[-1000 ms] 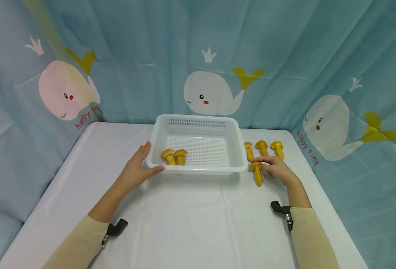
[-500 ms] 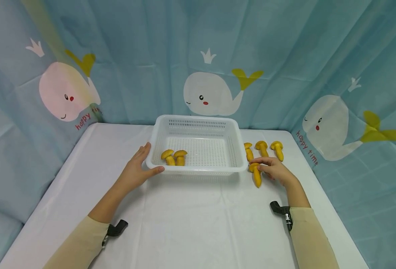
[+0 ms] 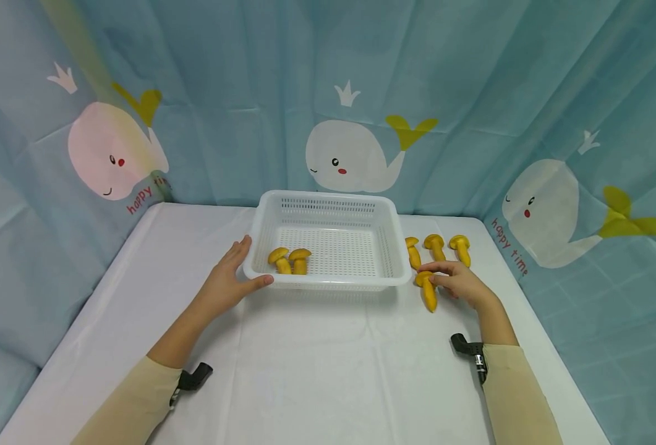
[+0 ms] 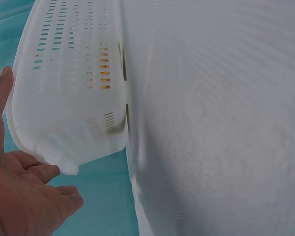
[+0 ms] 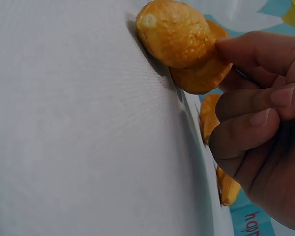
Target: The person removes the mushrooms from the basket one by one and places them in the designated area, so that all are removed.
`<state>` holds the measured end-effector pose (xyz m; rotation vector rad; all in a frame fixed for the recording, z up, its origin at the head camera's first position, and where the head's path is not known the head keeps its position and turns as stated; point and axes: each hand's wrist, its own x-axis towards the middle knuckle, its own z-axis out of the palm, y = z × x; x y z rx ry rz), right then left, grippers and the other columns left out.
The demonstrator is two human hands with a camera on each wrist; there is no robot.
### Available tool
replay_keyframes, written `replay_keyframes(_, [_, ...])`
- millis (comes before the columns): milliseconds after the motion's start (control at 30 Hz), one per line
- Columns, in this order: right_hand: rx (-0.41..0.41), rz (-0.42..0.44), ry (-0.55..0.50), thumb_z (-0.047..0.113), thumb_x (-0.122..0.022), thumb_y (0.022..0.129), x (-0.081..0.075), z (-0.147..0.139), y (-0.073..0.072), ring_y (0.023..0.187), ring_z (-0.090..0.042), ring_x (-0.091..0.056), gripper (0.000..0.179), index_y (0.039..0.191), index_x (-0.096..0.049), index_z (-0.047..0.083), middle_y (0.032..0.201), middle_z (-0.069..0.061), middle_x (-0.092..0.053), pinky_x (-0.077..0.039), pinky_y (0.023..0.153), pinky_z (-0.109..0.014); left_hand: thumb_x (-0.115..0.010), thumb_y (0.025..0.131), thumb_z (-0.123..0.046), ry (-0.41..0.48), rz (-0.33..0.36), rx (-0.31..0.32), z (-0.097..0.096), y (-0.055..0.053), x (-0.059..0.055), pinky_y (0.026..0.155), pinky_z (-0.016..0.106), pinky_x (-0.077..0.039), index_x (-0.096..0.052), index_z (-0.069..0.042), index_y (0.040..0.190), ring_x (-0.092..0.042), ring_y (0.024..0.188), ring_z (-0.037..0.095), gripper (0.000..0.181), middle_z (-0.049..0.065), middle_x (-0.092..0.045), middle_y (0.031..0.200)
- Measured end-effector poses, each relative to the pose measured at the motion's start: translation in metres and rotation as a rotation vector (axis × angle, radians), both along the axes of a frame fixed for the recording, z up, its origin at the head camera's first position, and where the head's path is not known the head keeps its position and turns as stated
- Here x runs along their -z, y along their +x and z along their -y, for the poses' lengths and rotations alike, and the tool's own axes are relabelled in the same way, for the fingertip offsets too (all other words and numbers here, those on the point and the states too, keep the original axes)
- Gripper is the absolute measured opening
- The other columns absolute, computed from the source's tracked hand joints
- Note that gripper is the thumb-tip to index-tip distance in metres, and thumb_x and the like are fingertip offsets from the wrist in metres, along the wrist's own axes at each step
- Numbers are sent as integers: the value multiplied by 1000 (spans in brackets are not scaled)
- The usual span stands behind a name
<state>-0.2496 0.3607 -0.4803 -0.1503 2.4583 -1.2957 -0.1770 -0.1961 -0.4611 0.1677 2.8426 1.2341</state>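
A white perforated basket (image 3: 328, 279) stands toward the back of the table, with two yellow mushrooms (image 3: 300, 262) at its front left. My left hand (image 3: 223, 285) rests spread at the basket's left front corner, thumb by the front rim and fingers along the side. Right of the basket, my right hand (image 3: 461, 283) pinches a yellow mushroom (image 3: 430, 296) near its cap, stem toward me. The right wrist view shows that mushroom (image 5: 174, 34) close up at the tabletop, a fingertip against it and the other fingers curled.
Beyond my right hand lie three more yellow mushrooms (image 3: 434, 245), one close to the basket's right wall. A white cloth covers the table (image 3: 316, 364). Blue whale-print curtains (image 3: 222, 123) hang behind and at both sides.
Almost nothing differs. The mushroom under my right hand shifts very slightly, with the fingers staying on it. My left hand and the basket hold their places.
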Motion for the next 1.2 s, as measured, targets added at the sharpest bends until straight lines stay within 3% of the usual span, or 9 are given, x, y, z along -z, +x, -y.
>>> replay_keyframes(233, [-4, -7, 24, 30, -68, 100, -6, 0, 3, 46, -16, -32, 37, 135, -68, 18, 135, -16, -60, -33, 46, -24, -77, 83, -63, -4, -4, 2, -1, 0, 0, 118, 72, -19, -5, -30, 165, -4, 160, 32, 114, 1, -6, 173])
replay_keyframes(367, [18, -34, 54, 35, -70, 98, -16, -3, 5, 47, -19, -34, 37, 133, -68, 22, 139, -14, -56, -34, 47, -25, -75, 82, -67, -9, -4, 6, -1, 1, -3, 117, 72, -20, -5, -29, 166, -5, 160, 33, 115, 2, -6, 173])
replay_keyframes(600, [22, -115, 65, 27, -67, 101, -38, -4, 8, 46, -22, -36, 33, 134, -68, 23, 153, -15, -44, -35, 44, -27, -74, 80, -71, -2, -6, 14, -2, -1, -5, 118, 71, -21, -5, -29, 166, -4, 160, 32, 117, 1, -6, 173])
replay_keyframes(733, [5, -168, 85, 30, -68, 100, -57, 1, 7, 46, -22, -35, 35, 134, -68, 20, 150, -16, -47, -35, 44, -26, -74, 80, -70, -6, -5, 5, -1, -1, -4, 117, 72, -22, -6, -29, 166, -5, 160, 32, 117, 2, -6, 173])
replay_keyframes(933, [-53, -242, 67, 34, -69, 100, -95, 13, 3, 43, -23, -33, 40, 135, -67, 15, 133, -6, -63, -33, 41, -28, -75, 82, -68, -1, 1, 2, -1, 0, -3, 118, 72, -21, -5, -30, 165, -5, 160, 33, 115, 2, -5, 173])
replay_keyframes(1200, [-118, -285, 154, 32, -68, 100, -143, 45, 3, 48, -32, -45, 35, 135, -67, 25, 119, -6, -72, -39, 42, -31, -74, 82, -69, 4, 9, 10, 0, 1, -4, 117, 73, -19, -4, -29, 165, -4, 159, 35, 116, 3, -4, 173])
